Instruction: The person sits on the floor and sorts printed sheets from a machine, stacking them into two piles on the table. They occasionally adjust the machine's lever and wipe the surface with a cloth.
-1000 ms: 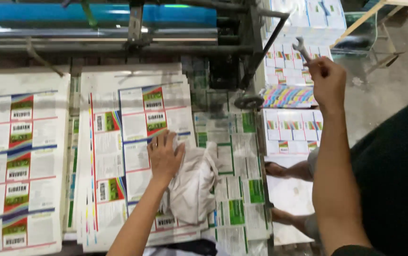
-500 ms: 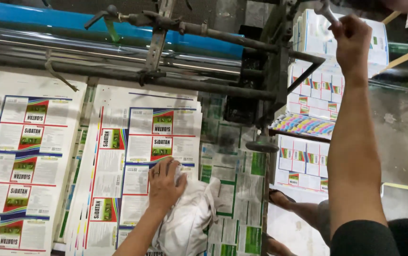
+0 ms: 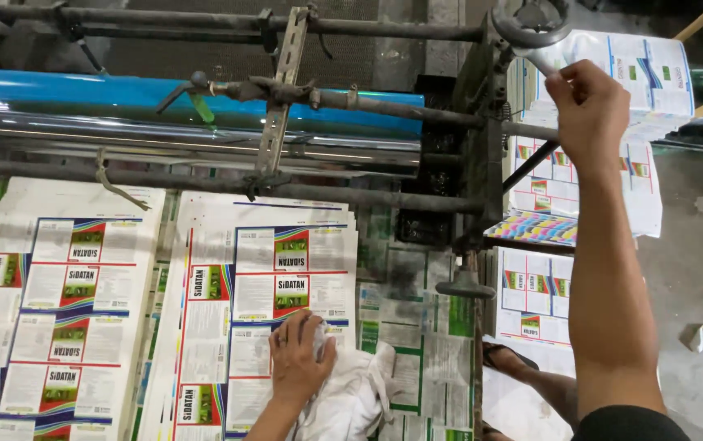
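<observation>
The left hand (image 3: 298,359) lies flat on a white rag (image 3: 350,396), fingers bent and closed over a bunched-up part of it. The rag sits on the counter (image 3: 417,310), partly on top of a stack of printed sheets (image 3: 270,286) — white paper with little red, green and blue boxes on it. A second stack of the same sheets (image 3: 57,302) lies to the left, close beside the first.

The right hand (image 3: 588,114) is raised high, its fingers closed tight round the handle of a metal wrench (image 3: 531,33). The round head of the wrench sits up at the top corner of the machine frame (image 3: 482,163).

Behind the stacks runs a long blue roller (image 3: 122,90), with a shiny silver roller (image 3: 163,143) just below it and dark metal bars (image 3: 204,24) across the top.

To the right of the frame hang more printed sheets (image 3: 547,192), one with a bright striped edge. Low down on that side there is someone else's foot in a sandal (image 3: 508,358) — on the floor, near the frame.
</observation>
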